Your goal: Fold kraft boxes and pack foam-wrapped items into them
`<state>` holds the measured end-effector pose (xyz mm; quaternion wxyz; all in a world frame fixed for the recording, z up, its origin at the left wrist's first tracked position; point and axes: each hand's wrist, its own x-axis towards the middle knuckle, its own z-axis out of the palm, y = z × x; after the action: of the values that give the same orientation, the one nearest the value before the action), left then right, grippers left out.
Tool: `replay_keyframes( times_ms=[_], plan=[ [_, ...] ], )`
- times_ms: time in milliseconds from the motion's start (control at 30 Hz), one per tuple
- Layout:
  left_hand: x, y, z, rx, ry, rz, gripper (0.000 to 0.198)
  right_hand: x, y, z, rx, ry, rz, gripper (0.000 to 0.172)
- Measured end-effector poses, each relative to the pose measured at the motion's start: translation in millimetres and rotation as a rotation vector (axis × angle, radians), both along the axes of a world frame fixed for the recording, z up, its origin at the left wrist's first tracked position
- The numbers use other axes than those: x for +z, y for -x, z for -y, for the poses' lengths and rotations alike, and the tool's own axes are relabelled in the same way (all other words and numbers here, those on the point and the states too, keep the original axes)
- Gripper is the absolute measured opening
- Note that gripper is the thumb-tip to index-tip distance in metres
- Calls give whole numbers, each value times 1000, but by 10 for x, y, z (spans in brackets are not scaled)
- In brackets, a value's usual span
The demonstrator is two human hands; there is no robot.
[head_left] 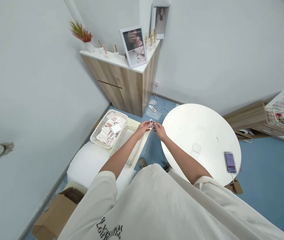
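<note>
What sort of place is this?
Probably a nail salon or nail-product workroom: a framed photo of hands stands on the wood-grain cabinet, and a white basket holds small cards or packets.

I see a small card point(151, 121), white with dark patches, pinched in mid-air, lengthwise from twelve to six o'clock.

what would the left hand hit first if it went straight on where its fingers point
Likely the right hand, just past the small item the left hand holds, though depth is hard to judge.
</note>
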<state>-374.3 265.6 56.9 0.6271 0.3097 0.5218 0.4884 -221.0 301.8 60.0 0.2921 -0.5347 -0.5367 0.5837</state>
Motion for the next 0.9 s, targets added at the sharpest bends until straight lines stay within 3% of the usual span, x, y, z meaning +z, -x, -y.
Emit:
replay_keyframes(
  times_ms=[200,400,600,733,900],
  plan=[
    [-172,-1103,-57,-83,52,8,53,-72,-1219,63,-148,-23,31,39],
    [-416,-2224,-94,-74,141,-198,41,-326,-2503,185,-297,20,54,38],
    [-630,-3240,-22,-129,174,-280,28,-574,-3548,394,-379,116,37,25],
    [-779,-3744,92,-174,252,-288,27,-769,-4128,586,-438,203,104,21],
    [-968,-4095,306,-257,400,-353,30,-1058,-4573,848,-443,284,288,20]
  ],
)
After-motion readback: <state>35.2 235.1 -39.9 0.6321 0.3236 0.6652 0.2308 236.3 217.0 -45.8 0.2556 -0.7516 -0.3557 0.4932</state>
